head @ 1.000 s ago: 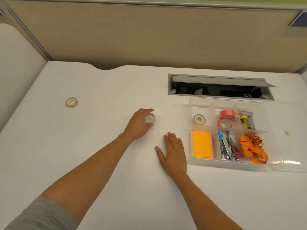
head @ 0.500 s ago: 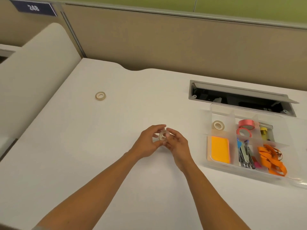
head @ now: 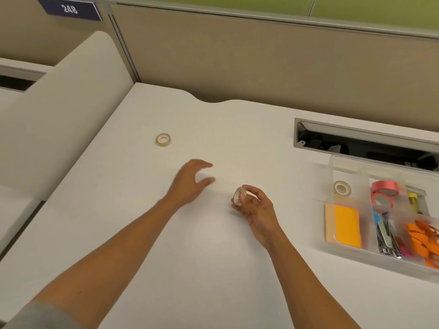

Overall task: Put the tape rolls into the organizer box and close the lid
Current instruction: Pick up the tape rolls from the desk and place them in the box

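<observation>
My right hand (head: 257, 208) holds a small clear tape roll (head: 237, 195) upright between thumb and fingertips, above the middle of the white desk. My left hand (head: 190, 181) is open and blurred, fingers spread, just left of it and holding nothing. A second beige tape roll (head: 163, 139) lies flat on the desk farther back and left. The clear organizer box (head: 342, 248) stands at the right with its lid off the compartments. Inside it lie a beige tape roll (head: 342, 187) and two pink tape rolls (head: 384, 187).
The box also holds an orange notepad (head: 345, 225), staplers (head: 386, 236) and orange bands (head: 421, 238). An open cable hatch (head: 365, 142) sits in the desk behind the box. A beige partition (head: 237, 58) runs along the back, a rounded divider (head: 64, 103) at the left.
The roll passed from my left hand into my right hand. My left hand let go and moved left, toward the far roll. The view shifted left.
</observation>
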Tool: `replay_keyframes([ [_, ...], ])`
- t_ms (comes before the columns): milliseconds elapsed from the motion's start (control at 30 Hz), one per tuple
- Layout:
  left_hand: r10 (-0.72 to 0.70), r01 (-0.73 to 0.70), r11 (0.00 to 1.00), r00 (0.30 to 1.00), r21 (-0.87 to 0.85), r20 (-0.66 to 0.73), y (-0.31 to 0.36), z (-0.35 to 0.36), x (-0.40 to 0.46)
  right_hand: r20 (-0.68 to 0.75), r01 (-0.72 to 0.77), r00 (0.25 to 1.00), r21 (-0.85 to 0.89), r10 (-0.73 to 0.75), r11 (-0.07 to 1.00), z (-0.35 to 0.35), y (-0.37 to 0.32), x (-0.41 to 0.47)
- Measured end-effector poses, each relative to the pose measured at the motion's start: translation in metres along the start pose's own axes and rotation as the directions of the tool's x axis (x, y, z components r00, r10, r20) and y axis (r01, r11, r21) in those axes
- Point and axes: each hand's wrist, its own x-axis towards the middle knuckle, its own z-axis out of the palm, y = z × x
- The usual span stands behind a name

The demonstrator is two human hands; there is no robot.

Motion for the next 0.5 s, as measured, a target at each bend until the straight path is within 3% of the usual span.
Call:
replay_keyframes([
  [167,-0.183,0.221,0.906,0.973,0.361,-0.137,-0.053,-0.038,0.057,-0.059,0.010,0.998,-0.093,-0.015,0.996,0.000,0.003,0.006],
  [267,-0.292,0.330,0.833,0.944,0.444,-0.153,-0.074,-0.052,0.084,-0.076,0.009,0.997,-0.129,-0.019,0.992,-0.004,0.004,0.008],
  [500,-0.403,0.377,0.739,0.911,0.558,-0.082,-0.091,-0.046,0.109,-0.117,-0.009,0.993,-0.135,-0.007,0.991,-0.012,0.003,0.011],
])
